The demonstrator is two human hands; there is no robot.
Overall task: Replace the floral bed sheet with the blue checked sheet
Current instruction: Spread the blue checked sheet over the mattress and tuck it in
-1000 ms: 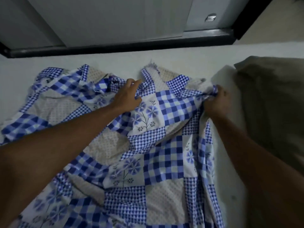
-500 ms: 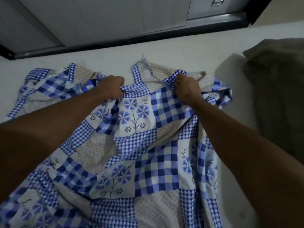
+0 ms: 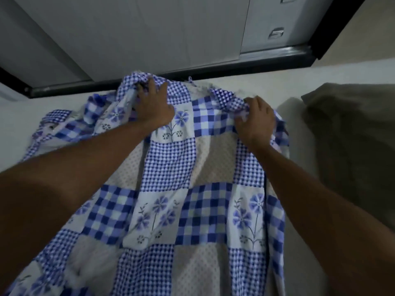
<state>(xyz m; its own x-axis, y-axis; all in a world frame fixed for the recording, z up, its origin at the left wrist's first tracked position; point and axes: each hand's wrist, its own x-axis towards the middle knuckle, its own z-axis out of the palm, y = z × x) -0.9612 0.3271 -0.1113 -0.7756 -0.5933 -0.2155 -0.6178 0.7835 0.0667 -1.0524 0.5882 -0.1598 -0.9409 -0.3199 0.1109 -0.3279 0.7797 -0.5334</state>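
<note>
Spreading step: my left hand (image 3: 152, 107) and right hand (image 3: 254, 122) fisted on blue checked sheet (image 3: 168, 167) edge; next, I pull toward 12 o'clock over mattress (image 3: 245, 84).

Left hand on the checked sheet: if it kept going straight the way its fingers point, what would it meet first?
The left hand grips the blue checked sheet, fingers pointing away toward the bed's far edge. Beyond the bunched fabric, probably the dark rail, then the grey panel; depth is unclear.

Blue-and-white checked sheet (image 3: 171, 167) with blue flower and beige dotted squares, white mattress (image 3: 277, 82), olive-brown pillow (image 3: 352, 135)
</note>
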